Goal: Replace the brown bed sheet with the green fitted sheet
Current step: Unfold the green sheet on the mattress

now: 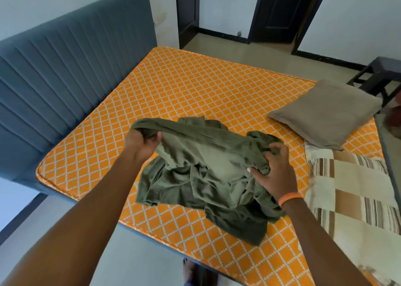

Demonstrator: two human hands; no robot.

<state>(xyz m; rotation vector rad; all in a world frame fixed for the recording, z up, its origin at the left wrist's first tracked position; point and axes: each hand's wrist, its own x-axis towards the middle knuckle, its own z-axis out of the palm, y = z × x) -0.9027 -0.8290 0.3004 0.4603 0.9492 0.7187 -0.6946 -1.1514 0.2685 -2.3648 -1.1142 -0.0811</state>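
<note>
The green fitted sheet [208,173] lies bunched in the middle of the bare orange mattress [195,86] with its white diamond pattern. My left hand [141,143] grips the sheet's upper left edge and lifts it off the mattress. My right hand [273,173], an orange band on its wrist, clutches a fold of the sheet at its right side. A brown and cream patchwork sheet [355,199] lies crumpled at the mattress's right end.
A grey-brown pillow [327,112] rests on the mattress's far right corner. The blue ribbed headboard [71,68] stands along the left. A dark stool [377,77] is beyond the bed at right. Dark door frames [280,10] line the far wall.
</note>
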